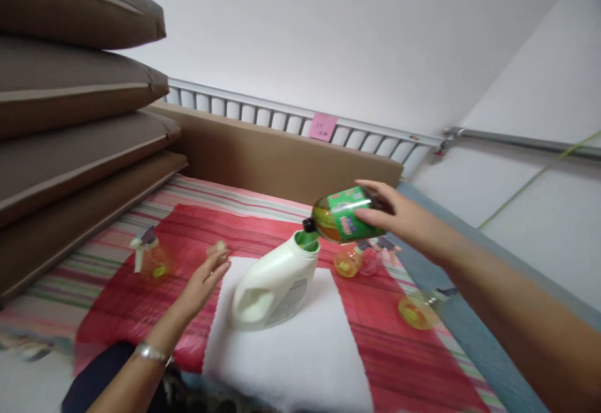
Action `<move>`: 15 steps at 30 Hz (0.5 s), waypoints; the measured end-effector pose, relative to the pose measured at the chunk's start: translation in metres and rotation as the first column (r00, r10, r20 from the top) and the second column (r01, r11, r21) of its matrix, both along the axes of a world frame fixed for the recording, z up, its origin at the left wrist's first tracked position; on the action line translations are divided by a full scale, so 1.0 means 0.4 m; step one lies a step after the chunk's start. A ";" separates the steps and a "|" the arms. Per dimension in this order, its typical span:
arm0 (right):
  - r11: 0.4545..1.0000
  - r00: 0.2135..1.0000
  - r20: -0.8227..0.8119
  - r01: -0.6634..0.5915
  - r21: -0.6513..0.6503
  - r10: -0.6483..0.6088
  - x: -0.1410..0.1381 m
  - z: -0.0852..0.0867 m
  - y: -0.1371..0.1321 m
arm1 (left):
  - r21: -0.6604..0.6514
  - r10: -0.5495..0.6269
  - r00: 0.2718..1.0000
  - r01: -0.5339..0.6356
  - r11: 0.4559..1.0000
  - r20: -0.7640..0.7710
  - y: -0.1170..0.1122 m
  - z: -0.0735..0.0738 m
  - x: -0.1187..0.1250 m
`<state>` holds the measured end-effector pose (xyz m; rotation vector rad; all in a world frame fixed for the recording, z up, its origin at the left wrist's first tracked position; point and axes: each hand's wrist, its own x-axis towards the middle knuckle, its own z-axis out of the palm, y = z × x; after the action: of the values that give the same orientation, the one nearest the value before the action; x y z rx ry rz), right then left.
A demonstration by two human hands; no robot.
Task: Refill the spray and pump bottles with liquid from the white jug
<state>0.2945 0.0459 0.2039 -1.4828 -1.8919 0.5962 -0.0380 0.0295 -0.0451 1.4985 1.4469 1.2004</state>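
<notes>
My right hand grips a clear bottle with a green label and amber liquid, tipped on its side with its dark neck down. The neck meets a green funnel set in the mouth of a white handled jug. The jug stands on a white cloth. My left hand hovers just left of the jug, fingers stretched out and holding nothing, with a bracelet on its wrist. A small pale cap lies just beyond its fingertips.
A red mat over a striped cover lies under the cloth. A spray bottle stands at the left, two small bottles behind the jug, another lying bottle at the right. Brown cushions are stacked left; a cardboard board stands behind.
</notes>
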 end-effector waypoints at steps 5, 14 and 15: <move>0.987 0.777 -0.614 0.061 -0.148 -0.140 0.048 -0.073 -0.032 | -0.187 0.257 0.923 -0.317 0.930 -0.287 0.035 -0.100 -0.099; 0.763 0.142 -0.800 -0.243 -0.599 -0.583 0.108 -0.556 -0.275 | -0.338 0.175 0.821 -0.404 0.850 -0.543 0.060 -0.144 -0.082; 0.713 0.163 -0.787 -0.344 -0.610 -0.595 0.109 -0.606 -0.304 | -0.325 0.187 0.823 -0.406 0.854 -0.537 0.057 -0.133 -0.079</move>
<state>0.3381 -0.0755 -0.0386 -1.0184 -0.3327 1.8150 -0.0697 0.0522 -0.0984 1.3346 2.2007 0.6056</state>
